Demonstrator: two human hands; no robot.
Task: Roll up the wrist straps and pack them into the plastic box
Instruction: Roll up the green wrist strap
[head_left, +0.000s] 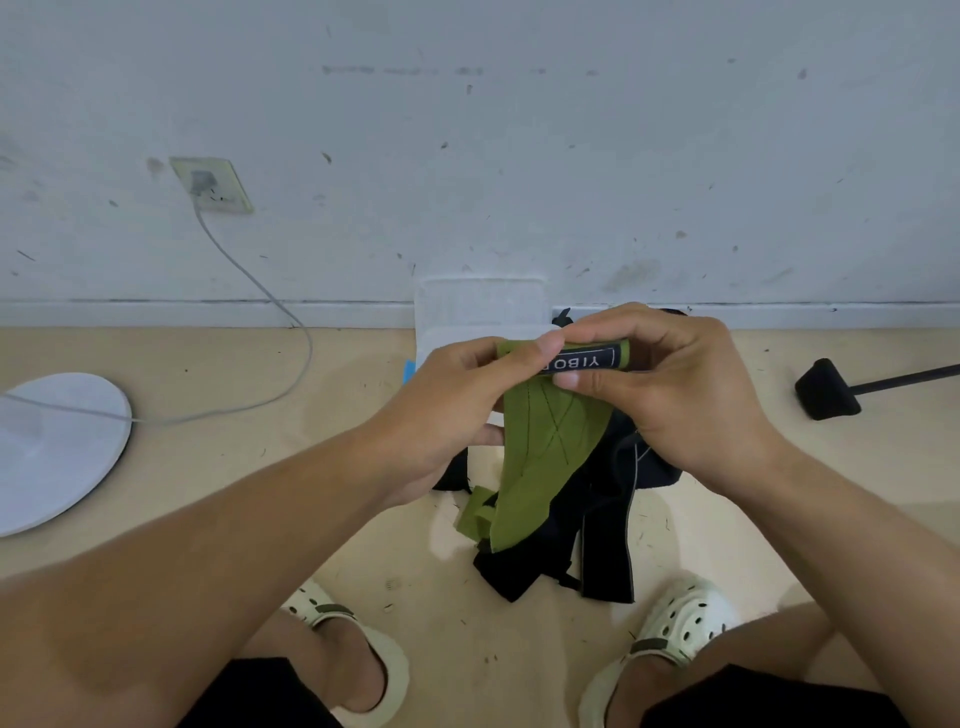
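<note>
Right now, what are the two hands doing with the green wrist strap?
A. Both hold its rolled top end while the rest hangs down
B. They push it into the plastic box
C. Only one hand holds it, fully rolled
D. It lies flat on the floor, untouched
A: the left hand and right hand both pinch the rolled top of the green wrist strap, whose unrolled length hangs below.

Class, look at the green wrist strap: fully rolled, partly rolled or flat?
Partly rolled. Both hands, left hand and right hand, pinch the green wrist strap at its rolled top end; the rest hangs loose.
</note>
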